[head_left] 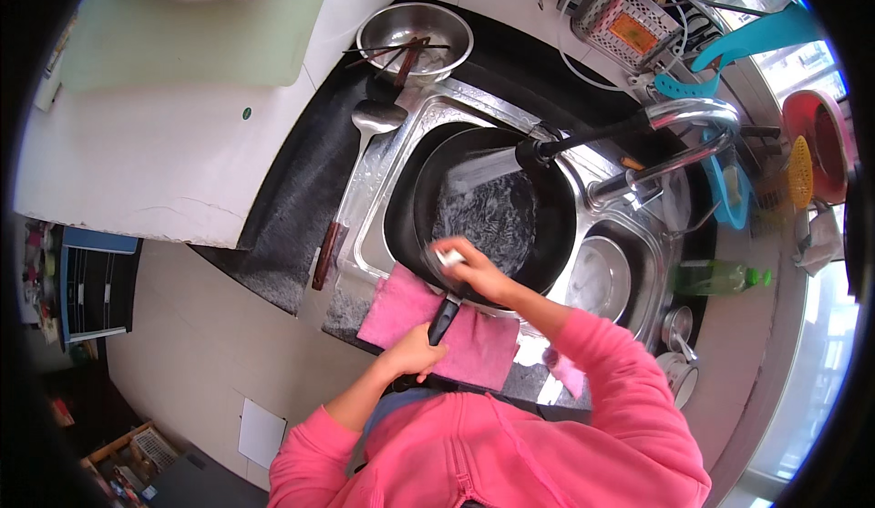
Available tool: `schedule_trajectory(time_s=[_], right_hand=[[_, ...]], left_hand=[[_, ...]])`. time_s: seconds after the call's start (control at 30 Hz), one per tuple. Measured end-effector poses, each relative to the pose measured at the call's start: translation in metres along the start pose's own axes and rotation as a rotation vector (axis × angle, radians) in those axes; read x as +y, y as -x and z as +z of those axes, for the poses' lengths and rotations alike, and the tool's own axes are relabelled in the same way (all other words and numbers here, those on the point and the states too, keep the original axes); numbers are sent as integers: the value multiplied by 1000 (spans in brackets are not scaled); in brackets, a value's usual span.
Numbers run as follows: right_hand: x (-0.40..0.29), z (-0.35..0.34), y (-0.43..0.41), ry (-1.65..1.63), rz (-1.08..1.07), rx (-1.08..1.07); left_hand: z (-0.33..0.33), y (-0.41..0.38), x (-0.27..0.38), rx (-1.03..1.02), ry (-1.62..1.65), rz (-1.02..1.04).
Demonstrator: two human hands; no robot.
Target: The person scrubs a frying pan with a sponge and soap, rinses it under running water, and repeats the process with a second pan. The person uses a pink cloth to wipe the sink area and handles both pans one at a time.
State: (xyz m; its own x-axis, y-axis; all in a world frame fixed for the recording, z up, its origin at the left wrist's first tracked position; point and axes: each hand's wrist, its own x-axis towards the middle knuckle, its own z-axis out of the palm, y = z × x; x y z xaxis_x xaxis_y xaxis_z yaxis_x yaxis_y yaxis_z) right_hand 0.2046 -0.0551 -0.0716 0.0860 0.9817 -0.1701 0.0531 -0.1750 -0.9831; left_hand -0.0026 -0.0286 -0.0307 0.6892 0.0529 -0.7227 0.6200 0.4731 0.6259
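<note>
My left hand (413, 352) grips the black handle (444, 320) of a dark frying pan (547, 238) that lies over the larger sink basin (377, 234). Water pours from the black spout end of the faucet (530, 152) and spreads over the pan's inside. At the pan's near rim, my right hand (482, 277) is closed around a small scrubber with a white part (450, 258); motion blur hides its exact kind. Beneath the handle, a pink cloth (403, 310) drapes over the counter's front edge.
A spatula with a wooden handle (327, 255) rests left of the sink. Behind it stands a steel bowl (465, 43) with chopsticks across it. In the smaller basin sits a metal pot (598, 279). A green bottle (711, 278) lies at right, near a chrome faucet neck (697, 149).
</note>
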Motion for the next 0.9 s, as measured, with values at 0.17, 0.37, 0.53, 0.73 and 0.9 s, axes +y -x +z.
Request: schedule_trajectory(time_s=[0.17,0.37,0.53,0.73,0.9], right_hand=[[10,-134,66,661,97,-435],[35,-159,-15,1260,-318,260],[50,-54,-61,641,-243,348],[34,-83,-14,914,-402,60],[65,-125,-71,1190,-248,374]], left_hand=[[0,-6,-8,-19,25,21],[0,-3,-2,-23,38,-1],[0,-4,-5,-14,34,-11],[-2,-4,-6,-18,21,-14],[0,-5,-8,-22,-12,-17]])
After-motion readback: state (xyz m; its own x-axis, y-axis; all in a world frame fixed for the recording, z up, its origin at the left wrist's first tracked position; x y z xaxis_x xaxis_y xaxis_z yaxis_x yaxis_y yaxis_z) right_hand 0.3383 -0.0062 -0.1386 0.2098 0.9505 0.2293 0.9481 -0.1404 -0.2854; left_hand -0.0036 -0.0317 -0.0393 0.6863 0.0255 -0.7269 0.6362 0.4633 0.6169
